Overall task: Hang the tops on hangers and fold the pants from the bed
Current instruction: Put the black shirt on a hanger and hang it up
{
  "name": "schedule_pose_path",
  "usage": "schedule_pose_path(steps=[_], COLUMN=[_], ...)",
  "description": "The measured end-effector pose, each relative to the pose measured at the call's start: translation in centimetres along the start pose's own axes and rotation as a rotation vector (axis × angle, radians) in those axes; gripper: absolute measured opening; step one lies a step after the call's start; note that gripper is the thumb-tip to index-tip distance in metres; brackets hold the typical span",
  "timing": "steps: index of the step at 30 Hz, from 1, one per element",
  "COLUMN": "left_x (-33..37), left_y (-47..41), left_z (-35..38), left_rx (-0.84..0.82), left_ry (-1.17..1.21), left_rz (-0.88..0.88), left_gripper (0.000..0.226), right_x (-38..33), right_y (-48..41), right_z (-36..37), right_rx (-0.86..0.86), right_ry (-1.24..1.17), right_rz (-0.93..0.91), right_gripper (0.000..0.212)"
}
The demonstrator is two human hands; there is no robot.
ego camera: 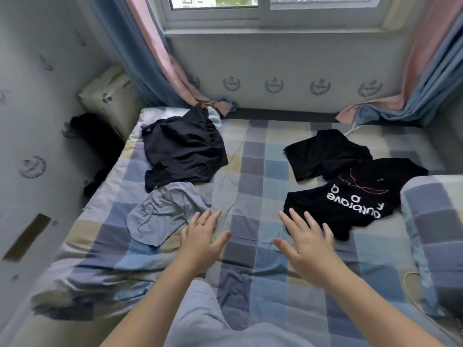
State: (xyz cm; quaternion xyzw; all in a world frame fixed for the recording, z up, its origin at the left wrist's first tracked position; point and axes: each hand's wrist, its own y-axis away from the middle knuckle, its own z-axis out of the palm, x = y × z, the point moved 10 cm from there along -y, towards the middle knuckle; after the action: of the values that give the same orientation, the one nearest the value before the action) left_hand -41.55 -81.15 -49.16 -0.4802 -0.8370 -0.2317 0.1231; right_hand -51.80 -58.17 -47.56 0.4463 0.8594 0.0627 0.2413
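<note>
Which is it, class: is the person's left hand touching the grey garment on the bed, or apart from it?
Cannot tell. In the head view the left hand overlaps the edge of the grey garment, but whether it rests on it or hovers above is unclear.

Window [275, 6] at top centre, above a pale wall with a row of grey crests [274, 85]. Pink-and-blue curtains at left [140, 51] and right [426, 71], their ends pooled near the mattress edge. Pillow [110, 96] upright in the far left corner. Checked cushion [436, 221] at right. Brown strip [27, 236] on the left wall.
</note>
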Motion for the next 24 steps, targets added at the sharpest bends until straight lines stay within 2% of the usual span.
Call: schedule_pose_path(steps=[5, 11, 16, 24], left_x=[-7.6, -22.5, -34.5, -43.6], left_y=[-6.9, -21.0, -32.5, -46.7], left_z=[-2.3, -3.8, -1.1, 4.0], left_rx=[0.028, -0.015, -0.206, -0.255], left_ry=[-0.007, -0.051, -0.011, 0.011], left_rz=[-0.012, 0.014, -0.08, -0.119], left_gripper=[0.061, 0.06, 0.059, 0.064], right_x=[-5.2, -13.1, -17.6, -18.8], right_y=[-9.2, -26.3, -38.0, -52.6], right_z=[3.0, 11.5, 18.6, 27.9], right_rx=[-0.007, -0.014, -0.078, -0.276], right_ry=[0.028, -0.027, -0.143, -0.026], right_rz=[-0.046, -0.012, 0.164, 0.228], right_gripper=[0.069, 0.069, 0.066, 0.066])
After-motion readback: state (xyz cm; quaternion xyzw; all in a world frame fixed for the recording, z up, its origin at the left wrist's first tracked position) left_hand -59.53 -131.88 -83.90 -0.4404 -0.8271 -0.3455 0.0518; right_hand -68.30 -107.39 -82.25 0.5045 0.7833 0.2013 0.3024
